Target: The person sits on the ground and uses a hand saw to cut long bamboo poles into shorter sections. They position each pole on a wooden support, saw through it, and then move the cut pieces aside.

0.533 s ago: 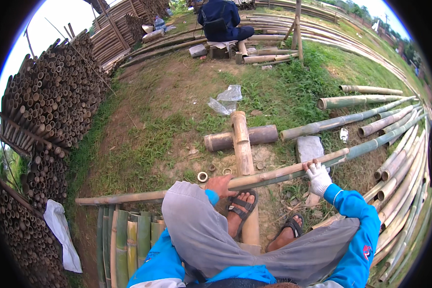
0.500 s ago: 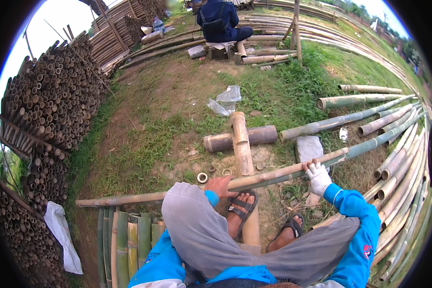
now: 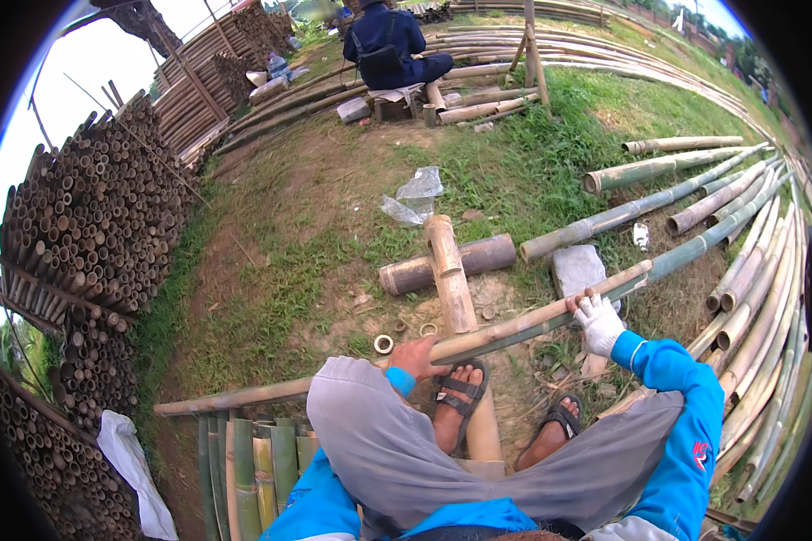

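Relative to the earlier frame, the view is tilted and the bamboo pole [image 3: 514,320] slopes more steeply across it; both hands keep their positions. The bare left hand [image 3: 415,358] grips the pole beside the knee; the right hand [image 3: 597,325], in a white knit glove, grips it farther along. The pole is smooth, tan and cylindrical, passing above a pale bamboo support [image 3: 454,293] laid across a dark round log [image 3: 491,256]. A green length [image 3: 534,331] runs beneath; whether it is separate is unclear.

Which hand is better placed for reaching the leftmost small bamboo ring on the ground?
Probably the left hand: it holds the bamboo pole close to this bamboo ring. The gloved right hand is on the pole farther right.
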The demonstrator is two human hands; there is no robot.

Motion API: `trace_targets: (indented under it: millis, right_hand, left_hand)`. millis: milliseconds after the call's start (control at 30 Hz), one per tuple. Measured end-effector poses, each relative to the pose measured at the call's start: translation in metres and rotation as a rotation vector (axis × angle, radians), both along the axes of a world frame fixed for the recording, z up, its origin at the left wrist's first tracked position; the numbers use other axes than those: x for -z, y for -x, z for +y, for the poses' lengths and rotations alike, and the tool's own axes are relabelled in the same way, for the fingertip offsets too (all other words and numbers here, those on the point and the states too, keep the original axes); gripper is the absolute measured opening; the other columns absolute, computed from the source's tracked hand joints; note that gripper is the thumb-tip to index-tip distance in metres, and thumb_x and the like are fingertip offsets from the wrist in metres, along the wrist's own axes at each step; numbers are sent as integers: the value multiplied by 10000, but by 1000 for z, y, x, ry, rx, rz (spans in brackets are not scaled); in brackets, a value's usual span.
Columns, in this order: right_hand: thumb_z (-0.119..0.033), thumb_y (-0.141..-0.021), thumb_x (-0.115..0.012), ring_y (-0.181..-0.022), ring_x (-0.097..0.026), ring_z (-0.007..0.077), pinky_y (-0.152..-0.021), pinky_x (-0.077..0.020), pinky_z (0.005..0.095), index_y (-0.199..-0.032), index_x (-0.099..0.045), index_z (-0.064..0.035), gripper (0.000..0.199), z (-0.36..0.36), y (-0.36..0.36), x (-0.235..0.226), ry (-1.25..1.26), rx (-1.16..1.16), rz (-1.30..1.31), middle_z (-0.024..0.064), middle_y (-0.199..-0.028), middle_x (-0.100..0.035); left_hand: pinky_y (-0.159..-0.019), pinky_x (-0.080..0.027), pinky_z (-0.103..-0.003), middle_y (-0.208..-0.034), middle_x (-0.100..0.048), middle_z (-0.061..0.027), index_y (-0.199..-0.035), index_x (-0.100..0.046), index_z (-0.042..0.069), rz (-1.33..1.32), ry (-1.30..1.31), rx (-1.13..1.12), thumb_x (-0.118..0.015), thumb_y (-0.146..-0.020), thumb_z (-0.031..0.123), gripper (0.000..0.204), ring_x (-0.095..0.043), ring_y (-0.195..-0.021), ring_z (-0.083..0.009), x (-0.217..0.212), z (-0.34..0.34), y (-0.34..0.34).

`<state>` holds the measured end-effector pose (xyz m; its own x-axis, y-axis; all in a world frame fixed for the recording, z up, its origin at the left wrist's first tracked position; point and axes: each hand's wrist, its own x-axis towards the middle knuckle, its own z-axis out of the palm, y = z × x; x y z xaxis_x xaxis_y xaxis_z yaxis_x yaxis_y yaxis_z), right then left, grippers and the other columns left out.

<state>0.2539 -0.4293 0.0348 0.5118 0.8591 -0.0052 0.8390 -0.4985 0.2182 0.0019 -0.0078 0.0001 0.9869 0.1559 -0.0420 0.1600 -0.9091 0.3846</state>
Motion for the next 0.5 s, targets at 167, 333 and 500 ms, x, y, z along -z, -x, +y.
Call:
trace_targets:
  millis: [167, 333, 500]
  right_hand:
    - [-227, -764, -803, -1488, -404, 504, -1130, -437, 648, -1616, -418, -32, 954, -4, -2, 4, -25, -18, -19, 213, -1529, -482]
    - [-213, -749, -804, -1476, -421, 509, -1118, -444, 650, -1611, -414, -23, 965, -6, -4, 6, -42, -39, -36, 216, -1517, -496]
    - [-202, -731, -806, -1464, -430, 512, -1083, -453, 642, -1610, -396, -22, 987, -5, -3, 5, -52, -44, -5, 211, -1479, -510]
  left_hand:
    - [-932, -605, -506, -1163, -793, -166, -1363, -698, 174, 17, -9, -3, -884, -744, 579, 763, -763, -1069, -378, -1, -4, -2]
    - [-921, -606, -511, -1172, -793, -157, -1374, -684, 183, 28, -41, -9, -891, -738, 591, 784, -765, -1066, -377, 3, -4, -3]
    - [-907, -609, -511, -1182, -790, -159, -1380, -668, 184, 28, -53, -5, -900, -736, 591, 797, -768, -1062, -378, 5, -4, -3]
